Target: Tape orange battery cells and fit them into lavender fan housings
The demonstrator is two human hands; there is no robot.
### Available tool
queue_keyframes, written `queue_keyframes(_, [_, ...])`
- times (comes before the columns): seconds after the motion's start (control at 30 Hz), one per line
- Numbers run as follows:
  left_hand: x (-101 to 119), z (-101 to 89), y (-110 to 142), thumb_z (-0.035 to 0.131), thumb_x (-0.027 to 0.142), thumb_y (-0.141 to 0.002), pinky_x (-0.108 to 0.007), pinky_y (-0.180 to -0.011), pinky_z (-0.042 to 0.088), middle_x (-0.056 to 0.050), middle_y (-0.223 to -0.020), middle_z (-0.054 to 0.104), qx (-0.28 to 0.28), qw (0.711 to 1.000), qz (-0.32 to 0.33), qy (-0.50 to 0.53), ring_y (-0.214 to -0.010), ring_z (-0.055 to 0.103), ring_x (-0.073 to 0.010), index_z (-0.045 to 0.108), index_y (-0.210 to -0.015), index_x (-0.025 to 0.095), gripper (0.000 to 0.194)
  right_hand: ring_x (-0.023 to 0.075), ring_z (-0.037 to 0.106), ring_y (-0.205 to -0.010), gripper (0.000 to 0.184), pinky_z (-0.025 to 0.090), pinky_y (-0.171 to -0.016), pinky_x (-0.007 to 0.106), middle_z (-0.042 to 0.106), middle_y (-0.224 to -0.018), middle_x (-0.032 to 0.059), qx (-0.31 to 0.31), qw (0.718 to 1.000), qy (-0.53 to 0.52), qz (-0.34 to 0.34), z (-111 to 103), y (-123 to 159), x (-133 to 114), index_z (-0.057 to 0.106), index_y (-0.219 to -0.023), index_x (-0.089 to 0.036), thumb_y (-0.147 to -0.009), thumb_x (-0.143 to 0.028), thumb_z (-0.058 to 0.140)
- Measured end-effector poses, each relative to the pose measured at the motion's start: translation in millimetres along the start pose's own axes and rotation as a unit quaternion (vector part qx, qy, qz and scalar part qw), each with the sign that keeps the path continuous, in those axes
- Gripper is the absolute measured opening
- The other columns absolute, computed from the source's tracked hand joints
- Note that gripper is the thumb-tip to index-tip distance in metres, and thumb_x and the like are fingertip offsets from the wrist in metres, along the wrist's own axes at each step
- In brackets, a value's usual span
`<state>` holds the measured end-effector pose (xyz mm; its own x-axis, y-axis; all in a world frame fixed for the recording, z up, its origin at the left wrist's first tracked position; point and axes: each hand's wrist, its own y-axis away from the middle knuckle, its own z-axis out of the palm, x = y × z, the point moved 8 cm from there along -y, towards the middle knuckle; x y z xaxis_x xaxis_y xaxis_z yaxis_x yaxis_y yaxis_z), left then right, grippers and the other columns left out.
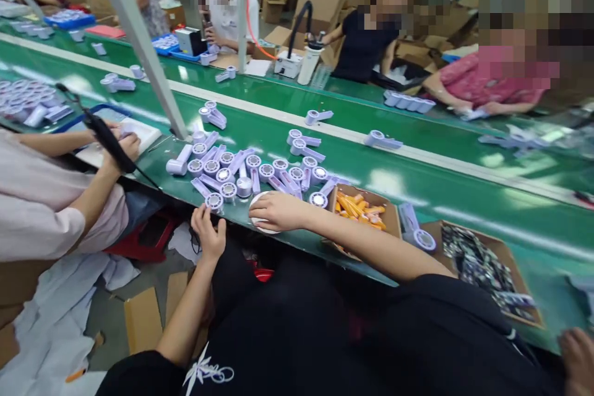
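Note:
My left hand (210, 234) is at the table's near edge, thumb and fingers apart, with no object visible in it. Its fingertips are close to a lavender round-headed piece with a handle, like a handheld fan (215, 201); whether they touch is unclear. Over a white round dish or disc (265, 228) lies my right hand (277, 211), fingers together and curved down, hiding its middle. I cannot see what is under those fingers. Several similar lavender pieces (227, 190) are heaped just beyond both hands, many showing round silver centres.
A cardboard box of orange parts (392, 223) stands beside my right forearm, and another box (524, 278) holds dark, shiny packets. A metal post (139, 43) rises at left, near a co-worker's hands (130, 142). Beyond runs a green conveyor (260, 96) carrying more pieces.

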<state>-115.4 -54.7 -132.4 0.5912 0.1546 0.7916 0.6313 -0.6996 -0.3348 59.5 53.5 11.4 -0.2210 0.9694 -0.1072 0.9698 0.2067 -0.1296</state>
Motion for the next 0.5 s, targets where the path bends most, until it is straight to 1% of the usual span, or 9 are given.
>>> queue_keyframes(0.03, [22.7,14.0,-0.6,0.057,0.067,-0.101,-0.062,-0.138,0.017,-0.021,-0.165,0.054,-0.072,0.995,0.069,-0.019,-0.164,0.036,-0.0414,0.061,-0.152,0.022,0.069,0.0257,0.075,-0.107,0.033,0.054,-0.093,0.039,0.082,-0.125,0.0131,-0.002,1.0,-0.007,0.024,-4.4,15.8,-1.7,0.076,-0.127,-0.017,-0.114,-0.036,0.053])
queue_keyframes(0.1, [67.3,54.1,4.0,0.067,0.058,-0.097,-0.06,-0.136,0.023,-0.017,-0.158,0.064,-0.255,0.944,0.201,-0.066,-0.157,0.047,-0.0404,0.065,-0.149,0.027,0.061,0.0256,0.077,-0.105,0.031,0.055,-0.091,0.038,0.083,-0.12,0.0133,-0.004,0.997,-0.019,0.079,-10.8,45.7,-5.7,0.077,-0.127,-0.017,-0.113,-0.034,0.056])
queue_keyframes(0.13, [84.1,73.3,6.3,0.072,0.054,-0.094,-0.06,-0.135,0.025,-0.015,-0.157,0.065,-0.334,0.907,0.24,-0.094,-0.156,0.048,-0.0409,0.066,-0.149,0.029,0.06,0.0258,0.077,-0.105,0.03,0.056,-0.092,0.038,0.083,-0.12,0.0141,0.001,0.993,-0.025,0.112,-13.4,60.7,-8.4,0.077,-0.127,-0.017,-0.112,-0.033,0.057])
queue_keyframes(0.2, [105.7,101.4,0.9,0.081,0.05,-0.086,-0.064,-0.13,0.029,-0.016,-0.159,0.064,-0.427,0.849,0.269,-0.159,-0.155,0.047,-0.0448,0.068,-0.146,0.03,0.064,0.0267,0.078,-0.109,0.031,0.058,-0.094,0.039,0.083,-0.123,0.016,0.03,0.982,-0.05,0.177,-18.2,93.8,-18.7,0.078,-0.13,-0.017,-0.111,-0.033,0.059])
queue_keyframes(0.27, [116.4,114.7,-13.0,0.087,0.05,-0.079,-0.068,-0.123,0.035,-0.017,-0.155,0.066,-0.464,0.819,0.265,-0.208,-0.15,0.049,-0.0484,0.073,-0.135,0.029,0.062,0.0279,0.079,-0.111,0.031,0.06,-0.097,0.041,0.083,-0.123,0.0161,0.098,0.961,-0.093,0.242,-23.0,133.4,-37.0,0.079,-0.129,-0.019,-0.111,-0.035,0.059])
queue_keyframes(0.33, [121.9,112.3,-24.3,0.091,0.056,-0.074,-0.071,-0.118,0.039,-0.017,-0.146,0.071,-0.478,0.809,0.259,-0.222,-0.145,0.05,-0.0496,0.077,-0.122,0.029,0.057,0.0284,0.08,-0.11,0.03,0.062,-0.099,0.042,0.085,-0.118,0.0141,0.204,0.914,-0.147,0.319,-25.7,181.3,-59.1,0.081,-0.123,-0.021,-0.111,-0.038,0.059])
queue_keyframes(0.37, [125.6,105.1,-27.2,0.093,0.059,-0.072,-0.072,-0.118,0.039,-0.017,-0.141,0.073,-0.475,0.816,0.256,-0.209,-0.143,0.05,-0.0498,0.078,-0.117,0.029,0.056,0.0281,0.081,-0.107,0.028,0.063,-0.097,0.043,0.086,-0.114,0.0125,0.26,0.878,-0.174,0.362,-24.3,207.1,-69.5,0.082,-0.119,-0.023,-0.11,-0.039,0.06])
queue_keyframes(0.43, [139.5,81.6,-26.2,0.096,0.064,-0.066,-0.074,-0.121,0.037,-0.016,-0.133,0.076,-0.438,0.853,0.246,-0.142,-0.142,0.048,-0.05,0.08,-0.11,0.029,0.059,0.0265,0.081,-0.097,0.025,0.066,-0.088,0.041,0.086,-0.108,0.0099,0.344,0.796,-0.232,0.441,-13.7,252.5,-86.5,0.082,-0.112,-0.025,-0.109,-0.041,0.063])
queue_keyframes(0.5, [160.0,54.2,-14.0,0.1,0.064,-0.059,-0.073,-0.126,0.035,-0.016,-0.128,0.077,-0.374,0.901,0.216,-0.046,-0.142,0.049,-0.0494,0.081,-0.108,0.029,0.063,0.025,0.08,-0.092,0.025,0.066,-0.078,0.039,0.084,-0.116,0.01,0.373,0.738,-0.308,0.47,2.2,273.1,-94.5,0.08,-0.119,-0.026,-0.106,-0.043,0.068])
